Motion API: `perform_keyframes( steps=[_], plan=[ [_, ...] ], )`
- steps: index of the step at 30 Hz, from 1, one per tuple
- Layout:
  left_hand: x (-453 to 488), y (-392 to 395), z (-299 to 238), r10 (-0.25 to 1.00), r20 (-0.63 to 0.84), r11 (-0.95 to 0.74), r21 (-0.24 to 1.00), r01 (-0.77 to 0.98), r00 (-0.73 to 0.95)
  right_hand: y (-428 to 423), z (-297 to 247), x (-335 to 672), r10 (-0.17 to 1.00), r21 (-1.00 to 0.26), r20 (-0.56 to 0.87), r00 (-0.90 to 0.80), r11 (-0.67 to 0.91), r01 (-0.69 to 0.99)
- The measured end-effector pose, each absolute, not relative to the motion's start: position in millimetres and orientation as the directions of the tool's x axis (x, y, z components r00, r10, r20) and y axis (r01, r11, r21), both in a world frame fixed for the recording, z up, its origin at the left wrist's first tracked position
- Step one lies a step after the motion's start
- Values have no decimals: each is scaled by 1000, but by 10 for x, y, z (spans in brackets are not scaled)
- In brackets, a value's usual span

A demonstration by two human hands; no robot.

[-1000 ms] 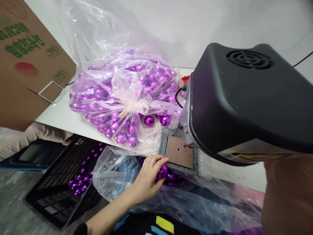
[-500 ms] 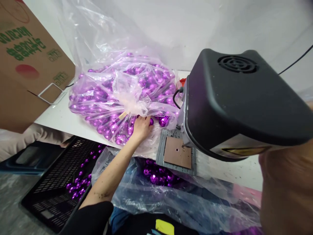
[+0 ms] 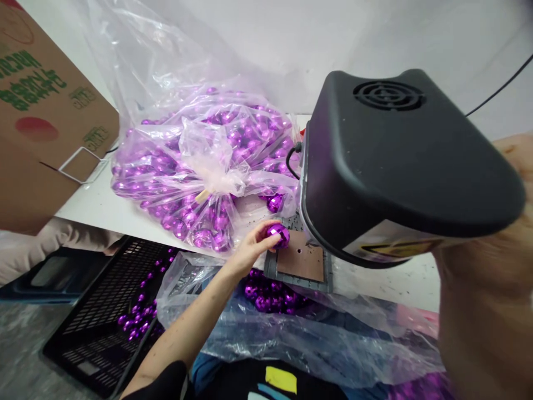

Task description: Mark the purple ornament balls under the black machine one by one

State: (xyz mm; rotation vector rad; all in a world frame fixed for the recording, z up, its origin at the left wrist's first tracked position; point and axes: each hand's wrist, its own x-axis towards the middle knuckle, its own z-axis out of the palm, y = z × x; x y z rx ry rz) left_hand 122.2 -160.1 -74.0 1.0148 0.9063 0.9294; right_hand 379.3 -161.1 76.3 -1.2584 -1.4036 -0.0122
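One lifted purple ball (image 3: pixel 278 235) is nearing the brown plate (image 3: pixel 306 265), my left hand (image 3: pixel 253 244) pinching it; right fingers hidden, I cannot tell.

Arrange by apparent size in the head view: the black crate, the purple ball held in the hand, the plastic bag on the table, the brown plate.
1. plastic bag
2. black crate, partly covered
3. brown plate
4. purple ball

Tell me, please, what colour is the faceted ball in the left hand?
The faceted ball is shiny purple, clearest in the head view.
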Motion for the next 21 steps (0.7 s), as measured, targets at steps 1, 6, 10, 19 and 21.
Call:
perform_keyframes(
  steps=[1, 6, 10, 19, 21],
  plan=[
    [1279, -1631, -805, 940, -150, 201, 970, -141, 308, -1612, 773, 3786, 639, -631, 717, 279, 427, 647],
    [1503, -1736, -1008, 946, -8, -46, 986, 160, 325, -1605, 795, 3769, 631, -634, 719, 291, 425, 645],
    [1580, -1758, -1039, 911, 132, -263, 916, 303, 392, -1602, 789, 3759, 627, -641, 720, 298, 435, 633],
    [1721, -1811, -1054, 882, 190, -374, 839, 396, 431, -1630, 814, 3750, 630, -631, 719, 294, 414, 655],
    [1736, -1826, -1054, 884, 180, -366, 840, 400, 431, -1627, 806, 3745, 623, -621, 728, 287, 419, 663]
  ],
)
